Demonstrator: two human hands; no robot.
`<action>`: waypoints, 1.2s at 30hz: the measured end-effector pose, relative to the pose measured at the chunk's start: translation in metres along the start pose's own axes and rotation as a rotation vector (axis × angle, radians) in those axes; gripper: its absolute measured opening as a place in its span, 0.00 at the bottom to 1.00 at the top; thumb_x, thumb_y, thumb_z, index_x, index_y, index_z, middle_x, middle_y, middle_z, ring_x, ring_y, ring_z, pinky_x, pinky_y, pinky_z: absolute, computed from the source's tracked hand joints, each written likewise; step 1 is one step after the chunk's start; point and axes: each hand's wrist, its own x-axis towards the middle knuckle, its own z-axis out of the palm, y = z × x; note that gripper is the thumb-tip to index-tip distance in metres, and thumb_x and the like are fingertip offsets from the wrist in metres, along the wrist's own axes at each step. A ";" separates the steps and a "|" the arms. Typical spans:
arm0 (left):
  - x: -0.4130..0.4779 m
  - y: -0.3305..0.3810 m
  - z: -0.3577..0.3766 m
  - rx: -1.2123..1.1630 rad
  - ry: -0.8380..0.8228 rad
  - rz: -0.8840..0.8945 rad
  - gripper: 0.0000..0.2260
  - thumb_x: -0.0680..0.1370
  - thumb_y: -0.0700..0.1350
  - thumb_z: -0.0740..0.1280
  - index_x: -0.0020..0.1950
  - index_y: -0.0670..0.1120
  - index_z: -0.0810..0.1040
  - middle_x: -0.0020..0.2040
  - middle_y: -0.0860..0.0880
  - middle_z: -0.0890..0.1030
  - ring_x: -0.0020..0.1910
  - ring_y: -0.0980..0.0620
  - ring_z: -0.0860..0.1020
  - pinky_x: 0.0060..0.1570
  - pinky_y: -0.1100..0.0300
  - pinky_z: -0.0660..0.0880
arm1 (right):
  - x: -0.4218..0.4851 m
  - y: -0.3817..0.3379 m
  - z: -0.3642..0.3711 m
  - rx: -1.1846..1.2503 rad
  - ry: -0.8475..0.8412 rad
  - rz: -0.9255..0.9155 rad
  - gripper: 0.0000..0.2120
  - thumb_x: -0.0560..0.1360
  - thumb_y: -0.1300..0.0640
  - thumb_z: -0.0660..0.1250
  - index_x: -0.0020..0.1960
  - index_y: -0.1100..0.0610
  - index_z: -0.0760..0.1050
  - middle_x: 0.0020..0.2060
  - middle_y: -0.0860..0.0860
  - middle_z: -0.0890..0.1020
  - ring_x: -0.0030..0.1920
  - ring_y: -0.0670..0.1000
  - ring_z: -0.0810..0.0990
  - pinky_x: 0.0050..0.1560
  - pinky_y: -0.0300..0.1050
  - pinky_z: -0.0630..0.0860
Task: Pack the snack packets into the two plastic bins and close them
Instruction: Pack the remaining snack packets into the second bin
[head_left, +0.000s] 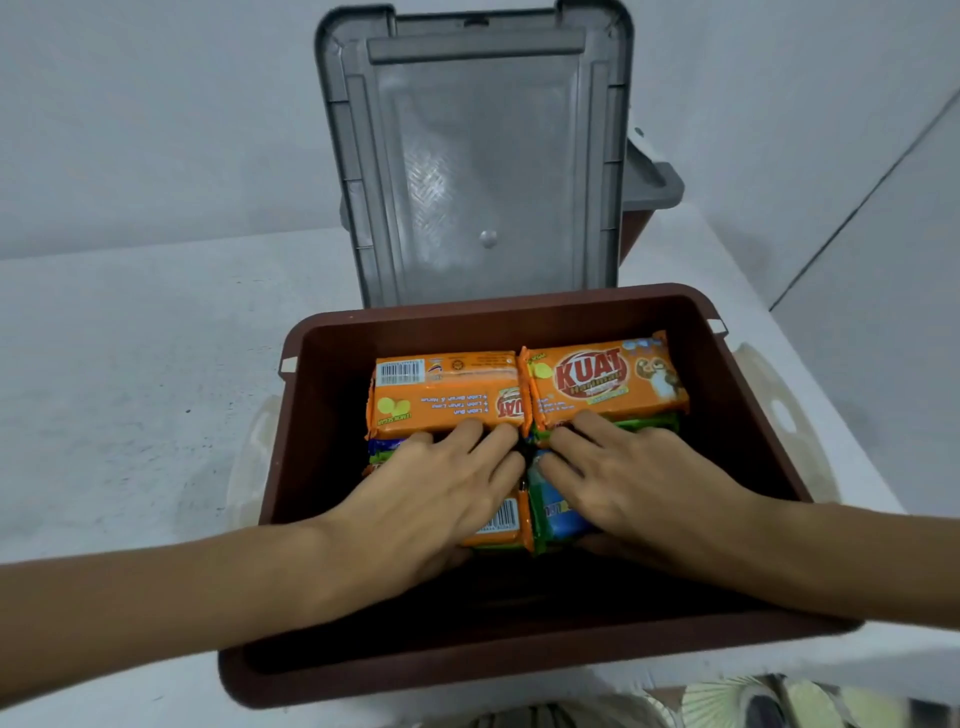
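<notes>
Hands, left (441, 493) and right (628, 483), press flat, fingers together, on packets inside one brown bin (311, 415); two orange packets (447, 392) behind them.

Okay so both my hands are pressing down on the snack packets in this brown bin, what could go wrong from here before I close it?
1. The left hand and right hand lie flat on the stacked snack packets; hard pressing might crush what is inside them.
2. The grey lid stands upright behind the brown bin; it could fall forward onto your hands.
3. The packets are stacked in layers, so when you let go they may shift.
</notes>
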 end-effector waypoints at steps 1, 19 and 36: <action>-0.001 -0.001 0.000 -0.018 0.008 0.005 0.34 0.50 0.57 0.79 0.46 0.42 0.70 0.42 0.46 0.76 0.37 0.49 0.75 0.24 0.57 0.74 | 0.000 0.000 0.001 -0.005 0.013 -0.001 0.30 0.45 0.43 0.80 0.41 0.58 0.79 0.36 0.52 0.81 0.36 0.51 0.80 0.21 0.39 0.71; -0.018 -0.031 -0.022 -0.481 0.103 -0.160 0.14 0.72 0.61 0.60 0.51 0.55 0.75 0.50 0.59 0.75 0.42 0.63 0.76 0.30 0.76 0.66 | 0.013 0.015 -0.014 0.064 0.149 0.014 0.24 0.68 0.35 0.52 0.38 0.49 0.81 0.33 0.45 0.82 0.33 0.47 0.80 0.26 0.36 0.74; -0.261 -0.182 0.008 -0.469 0.527 -1.373 0.13 0.74 0.46 0.70 0.58 0.48 0.77 0.59 0.47 0.73 0.57 0.50 0.74 0.54 0.56 0.71 | 0.284 -0.120 -0.085 0.093 0.294 -0.338 0.17 0.79 0.50 0.56 0.64 0.55 0.71 0.60 0.51 0.76 0.60 0.54 0.70 0.59 0.48 0.66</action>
